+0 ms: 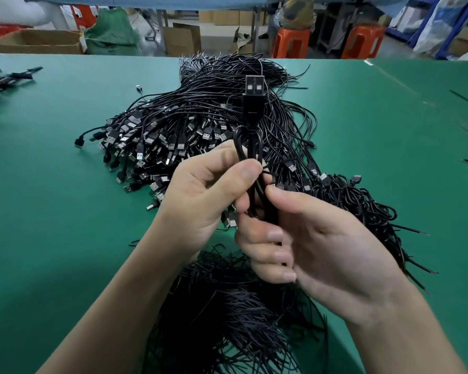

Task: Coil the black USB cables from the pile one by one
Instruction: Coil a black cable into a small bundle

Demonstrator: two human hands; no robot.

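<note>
Nearest the person, below the hands, a mat of loose black wire tails (pixel 227 314) lies on the green bench (pixel 52 211), likely the free ends of cables within easy reach. Just above it the right hand (pixel 322 252) curls around the lower part of one black cable (pixel 250 157); its thumb presses the strands from the side, and the fingers fold in, a closed grip on the bundle's bottom, though what the fingers trap is partly hidden. The left hand (pixel 208 190) pinches the same cable higher up between thumb and forefinger, a closed grip that keeps the folded loops together and upright so they cannot spring apart. Above the left hand the loops bunch, and the plug (pixel 253 97) stands straight up, held clear so the wire can be wound beneath it. This looks like a coil partly formed, not yet finished. Beyond the hands sprawls the pile (pixel 200 125) of uncoiled cables, plugs mostly toward its left. Behind the pile, past the bench edge, stand two orange stools (pixel 291 41).
</note>
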